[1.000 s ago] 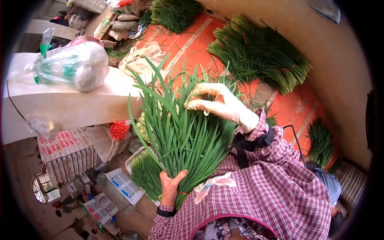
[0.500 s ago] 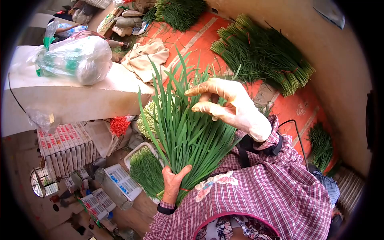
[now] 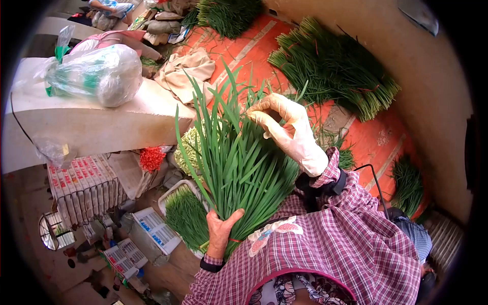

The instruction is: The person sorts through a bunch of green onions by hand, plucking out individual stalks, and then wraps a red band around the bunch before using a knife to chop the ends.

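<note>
My left hand [image 3: 219, 233], bare, grips the base of a fan-shaped bunch of green chives [image 3: 234, 162], held upright with a red band near the stems. My right hand [image 3: 286, 129], in a pale glove, reaches into the top right of the bunch and pinches leaf tips between thumb and fingers. Both sleeves are purple plaid.
Tied chive bundles [image 3: 333, 66] lie on an orange mat [image 3: 376, 140] by the wall, with more [image 3: 226, 15] at the top. A white ledge [image 3: 81, 127] holds a plastic bag [image 3: 96, 73]. Below stand a tray of chives [image 3: 185, 218] and printed boxes [image 3: 84, 188].
My right hand was spread with its fingers apart half a second ago; it has since moved up into the leaves and closed on the tips. The left hand keeps its grip.
</note>
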### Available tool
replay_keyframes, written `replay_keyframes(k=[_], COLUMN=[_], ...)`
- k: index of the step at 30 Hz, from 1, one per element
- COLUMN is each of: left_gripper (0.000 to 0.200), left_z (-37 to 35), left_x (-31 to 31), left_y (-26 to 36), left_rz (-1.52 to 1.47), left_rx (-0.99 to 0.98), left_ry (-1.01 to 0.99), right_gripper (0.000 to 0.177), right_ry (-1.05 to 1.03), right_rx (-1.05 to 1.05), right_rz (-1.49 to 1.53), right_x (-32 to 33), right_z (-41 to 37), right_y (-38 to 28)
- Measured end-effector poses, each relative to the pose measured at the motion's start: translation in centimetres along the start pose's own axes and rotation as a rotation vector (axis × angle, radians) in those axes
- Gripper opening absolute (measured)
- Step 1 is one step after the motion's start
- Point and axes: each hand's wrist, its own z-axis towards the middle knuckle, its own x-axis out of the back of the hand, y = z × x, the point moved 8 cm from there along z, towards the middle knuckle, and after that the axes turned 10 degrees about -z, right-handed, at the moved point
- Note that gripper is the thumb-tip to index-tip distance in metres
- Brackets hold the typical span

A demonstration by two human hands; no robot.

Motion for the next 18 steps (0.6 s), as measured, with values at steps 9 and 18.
replay_keyframes(k=[9,18], left_gripper=[0.03,0.031], left_z=[0.3,0.1], left_x=[-0.1,-0.1], left_y=[0.1,0.5], left_rz=[0.041,0.032], left_rx=[0.001,-0.069], left_ry=[-0.017,0.028], right_gripper=[0.022,0.004], right_ry=[-0.328,0.211], right_rx=[-0.057,0.182], right_rz=[-0.025,-0.27], right_x=[-2.3,1.8], right_z=[-1.0,0.0], right_y=[-0.6,-1.4])
